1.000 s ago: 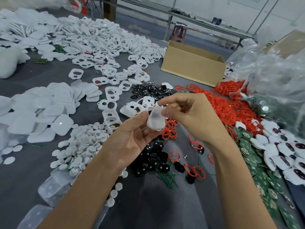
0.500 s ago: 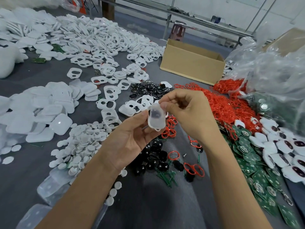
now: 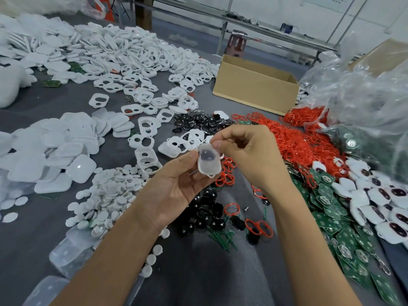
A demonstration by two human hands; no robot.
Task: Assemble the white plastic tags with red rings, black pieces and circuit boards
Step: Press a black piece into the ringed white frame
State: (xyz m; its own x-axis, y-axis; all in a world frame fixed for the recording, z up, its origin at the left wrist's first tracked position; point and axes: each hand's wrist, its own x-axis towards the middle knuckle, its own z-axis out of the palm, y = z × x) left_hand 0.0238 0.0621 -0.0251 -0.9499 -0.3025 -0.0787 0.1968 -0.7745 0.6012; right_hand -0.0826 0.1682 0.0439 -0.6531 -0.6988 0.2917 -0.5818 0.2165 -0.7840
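White plastic tags lay in a huge heap across the far side of the big grey desk. Crinkly clear bags were piled up on the right. A brown cardboard box sat open beside them, at the far end of the desk. A wide heap of red rings spread out in front of the box. Green circuit boards lay in a long pile along the right side, near the person. White tags with dark middles lay on top of the boards. On the left sat a pile of flat white covers, and near it a pile of small round white caps. Shiny black pieces lay in a small bunch in the middle, under the hands.

Both hands were up above the desk, close together. The left hand was palm up, with its fingers curled under the held tag and its thumb pressed on the tag's left side. The right hand had its fingers bent in, and its fingertips pinched the tag's top edge. The held tag was milky white, stood up on end between the two hands, and a dark shape showed through it.
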